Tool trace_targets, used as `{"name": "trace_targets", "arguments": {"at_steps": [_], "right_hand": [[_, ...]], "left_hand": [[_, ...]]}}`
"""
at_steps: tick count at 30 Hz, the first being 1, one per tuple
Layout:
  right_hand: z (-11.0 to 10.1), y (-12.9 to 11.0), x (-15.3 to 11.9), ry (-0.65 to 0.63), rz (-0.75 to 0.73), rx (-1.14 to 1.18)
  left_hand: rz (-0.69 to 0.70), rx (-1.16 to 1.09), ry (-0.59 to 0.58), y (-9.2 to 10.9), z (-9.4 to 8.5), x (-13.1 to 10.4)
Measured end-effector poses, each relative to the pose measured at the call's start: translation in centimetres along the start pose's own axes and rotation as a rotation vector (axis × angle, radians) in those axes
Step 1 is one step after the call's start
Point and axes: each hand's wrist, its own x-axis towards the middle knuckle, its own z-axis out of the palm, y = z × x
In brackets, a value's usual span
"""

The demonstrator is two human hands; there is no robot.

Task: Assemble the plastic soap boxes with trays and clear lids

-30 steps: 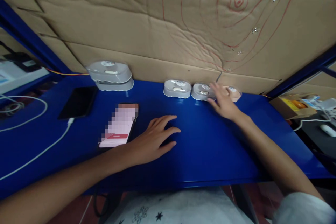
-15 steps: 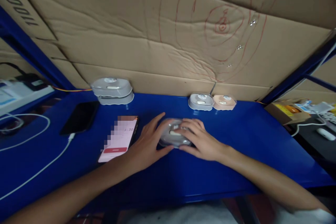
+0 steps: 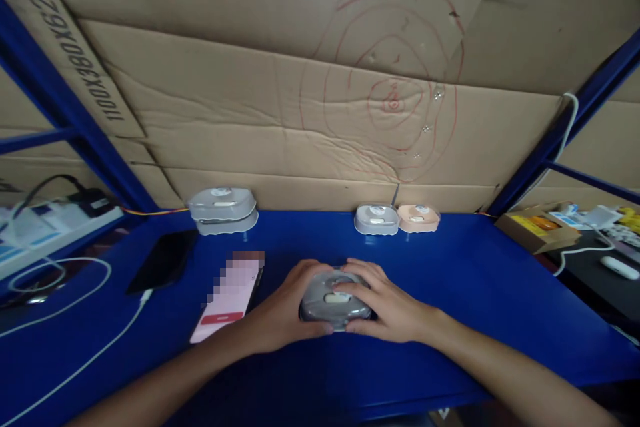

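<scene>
A grey oval plastic box with a clear lid [image 3: 325,312] is on the blue table near its front, between my hands. My left hand [image 3: 295,300] is curved round its left side, thumb at the near edge and fingers at the far side. My right hand [image 3: 385,300] grips the right side, with a finger lying over the lid by a pale tab. Parts of the box's sides and top are covered by my fingers.
A lit phone [image 3: 227,300] lies left of my hands, beyond it a dark phone [image 3: 163,260] on a white cable. At the back stand stacked grey boxes [image 3: 223,210], a smaller grey box [image 3: 377,220] and a peach box [image 3: 419,218], before a cardboard wall [image 3: 225,100].
My left hand's fingers, spread apart before, have closed round the box's left side. My right hand stays on its right side. The view has tilted upward.
</scene>
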Motion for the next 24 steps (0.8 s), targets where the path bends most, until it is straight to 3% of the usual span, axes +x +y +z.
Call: {"name": "trace_targets", "arguments": {"at_steps": [10,14,18,21,24], "right_hand": [[0.1,2.3,-0.2,0.092,0.057,0.259],[-0.4,4.2,-0.6,0.175,0.198,0.082],[-0.2,5.2,-0.8,0.149,0.302,-0.106],[-0.1,4.2,-0.6,0.131,0.248,-0.176],[-0.1,2.1,-0.2,0.057,0.080,-0.149]], "left_hand": [[-0.111,-0.013,-0.008,-0.8,0.4,-0.3],[-0.178,0.019,-0.033,-0.3,-0.6,-0.7],[-0.143,0.127,-0.092,0.1,-1.2,-1.0],[-0.108,0.152,-0.061,0.1,-1.1,-0.9],[-0.119,0.107,-0.029,-0.2,-0.8,-0.6]]}}
